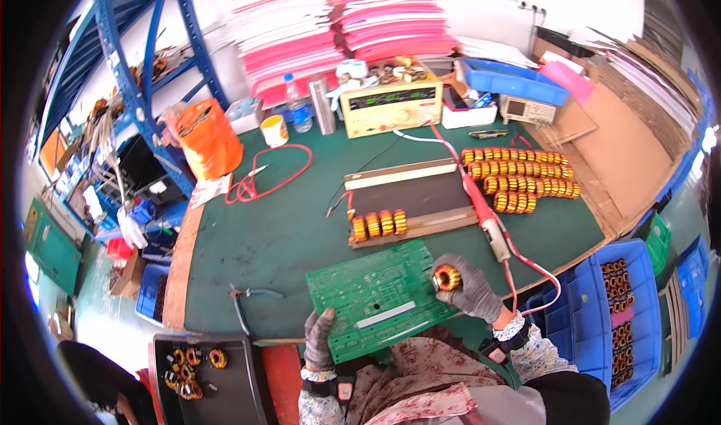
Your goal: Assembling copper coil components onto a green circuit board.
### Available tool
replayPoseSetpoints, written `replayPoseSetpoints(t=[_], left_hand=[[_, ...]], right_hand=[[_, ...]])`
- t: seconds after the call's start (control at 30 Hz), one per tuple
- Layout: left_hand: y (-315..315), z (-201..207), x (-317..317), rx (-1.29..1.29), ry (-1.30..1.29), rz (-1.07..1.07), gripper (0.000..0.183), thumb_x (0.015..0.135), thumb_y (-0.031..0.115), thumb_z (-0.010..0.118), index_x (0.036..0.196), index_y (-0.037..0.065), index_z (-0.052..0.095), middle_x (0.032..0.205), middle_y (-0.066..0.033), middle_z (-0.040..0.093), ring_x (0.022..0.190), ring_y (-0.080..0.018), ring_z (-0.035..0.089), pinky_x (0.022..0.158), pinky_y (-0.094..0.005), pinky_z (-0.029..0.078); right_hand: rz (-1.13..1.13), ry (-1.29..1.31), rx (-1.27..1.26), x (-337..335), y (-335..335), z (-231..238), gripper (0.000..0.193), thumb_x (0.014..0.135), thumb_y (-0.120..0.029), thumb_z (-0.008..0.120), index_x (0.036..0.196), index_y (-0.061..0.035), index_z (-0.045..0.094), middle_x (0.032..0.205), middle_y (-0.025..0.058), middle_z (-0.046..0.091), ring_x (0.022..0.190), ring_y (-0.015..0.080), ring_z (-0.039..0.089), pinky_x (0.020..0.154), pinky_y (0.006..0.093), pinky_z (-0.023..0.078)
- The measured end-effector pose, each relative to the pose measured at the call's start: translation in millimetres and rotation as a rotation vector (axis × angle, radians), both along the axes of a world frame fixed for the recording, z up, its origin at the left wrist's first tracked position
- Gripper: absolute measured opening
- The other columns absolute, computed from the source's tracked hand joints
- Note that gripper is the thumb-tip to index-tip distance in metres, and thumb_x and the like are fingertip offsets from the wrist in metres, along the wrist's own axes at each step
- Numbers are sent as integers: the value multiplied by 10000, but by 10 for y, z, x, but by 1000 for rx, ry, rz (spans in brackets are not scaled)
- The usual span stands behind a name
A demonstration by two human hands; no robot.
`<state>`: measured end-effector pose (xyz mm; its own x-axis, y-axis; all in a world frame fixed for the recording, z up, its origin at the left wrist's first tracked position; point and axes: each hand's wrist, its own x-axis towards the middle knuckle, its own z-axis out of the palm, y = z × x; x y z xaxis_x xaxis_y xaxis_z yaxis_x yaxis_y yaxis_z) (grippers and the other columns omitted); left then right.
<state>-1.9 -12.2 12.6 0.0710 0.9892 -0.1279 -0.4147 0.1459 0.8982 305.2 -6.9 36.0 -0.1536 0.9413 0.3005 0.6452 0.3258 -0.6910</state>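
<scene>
A large green circuit board (353, 286) is tilted over the near edge of the workbench. My left hand (319, 342), in a grey glove, grips its left near edge with the thumb on top. At the board's right end, my gloved right hand (476, 296) is closed on a copper-wound toroidal coil (446, 278). A few similar coils (373, 226) stand in a row in the wooden-edged frame (409, 175) beyond the board. More coils (518, 178) lie in several rows at the right of the bench.
Pliers (242, 305) lie left of the board. A red-handled probe tool (484, 218) with cables crosses the frame's right end. Behind stands a power supply (392, 109). A black tray (233, 391) holds loose coils; blue crates (635, 275) hold others. Another person (98, 380) is at lower left.
</scene>
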Motion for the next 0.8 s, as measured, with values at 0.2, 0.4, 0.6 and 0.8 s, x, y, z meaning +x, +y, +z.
replayPoseSetpoints(t=[0.2,0.4,0.6,0.8], left_hand=[[-16,-31,-22,15,6,20,406,834,324,617,1086,7,584,953,-53,625,813,-144,582,715,-279,470],[42,-66,14,2,-26,19,399,829,307,634,1092,10,584,962,-53,628,820,-141,587,722,-280,480],[1,-18,-9,-22,7,45,421,828,316,640,1111,10,582,992,-57,624,856,-148,583,750,-284,473],[12,50,29,-14,9,27,438,828,327,632,1119,5,574,990,-62,620,858,-156,583,753,-286,473]], right_hand=[[-789,301,406,992,416,324,448,695,15,614,1120,-42,485,1027,116,546,964,254,535,874,347,429],[-1000,-277,50,2209,629,-157,550,686,26,628,1186,-116,451,1120,178,552,1042,369,512,914,397,417],[-905,-146,18,2213,753,-332,609,657,68,626,1214,-117,463,1128,183,562,1022,382,546,886,391,453],[-901,-312,89,2310,657,-467,615,690,60,598,1266,-64,421,1174,195,525,1085,347,518,947,399,410]])
